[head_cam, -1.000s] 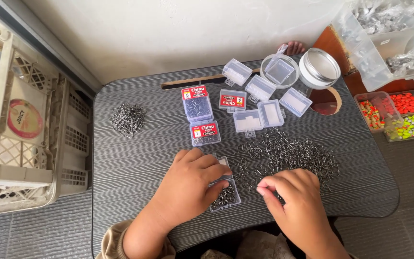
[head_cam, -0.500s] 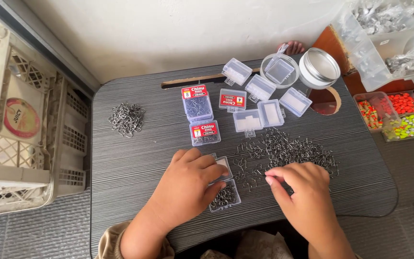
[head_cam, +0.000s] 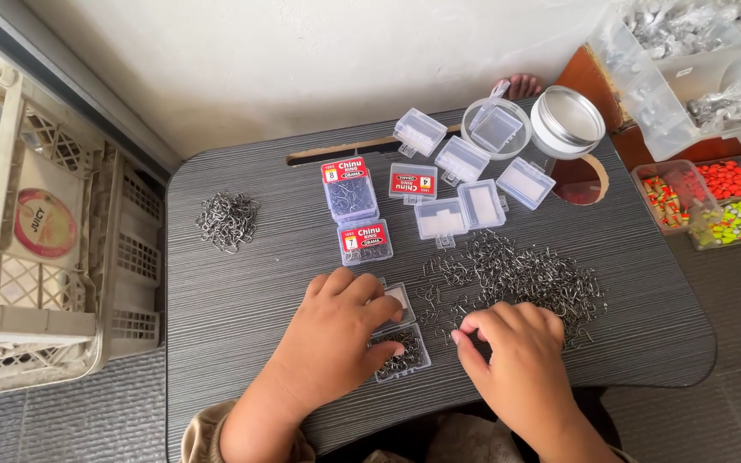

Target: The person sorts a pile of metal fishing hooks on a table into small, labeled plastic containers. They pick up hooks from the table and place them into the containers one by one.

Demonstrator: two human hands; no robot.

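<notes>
Clear plastic box [head_cam: 405, 347] of hooks lies under your left hand [head_cam: 336, 339], fingers spread flat on it; your right hand [head_cam: 508, 351] pinches hooks [head_cam: 525, 274] from the loose pile.

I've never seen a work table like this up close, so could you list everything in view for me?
Dark striped lap table: one, grey-black, centre.
Large pile of small metal hooks: one, silver, right of centre.
Small pile of metal hooks: one, silver, left side of the table.
Small clear plastic boxes with red labels: three, upper middle.
Empty small clear plastic boxes: about six, upper right.
Open clear plastic box holding hooks: one, under the left hand.
Round metal tin: one, silver, top right.
Cream plastic crate: one, far left.
Compartment trays of bright beads: red, orange, yellow, far right.
Left hand: rests on the open box.
Right hand: fingertips pinched at the large pile's edge.
</notes>
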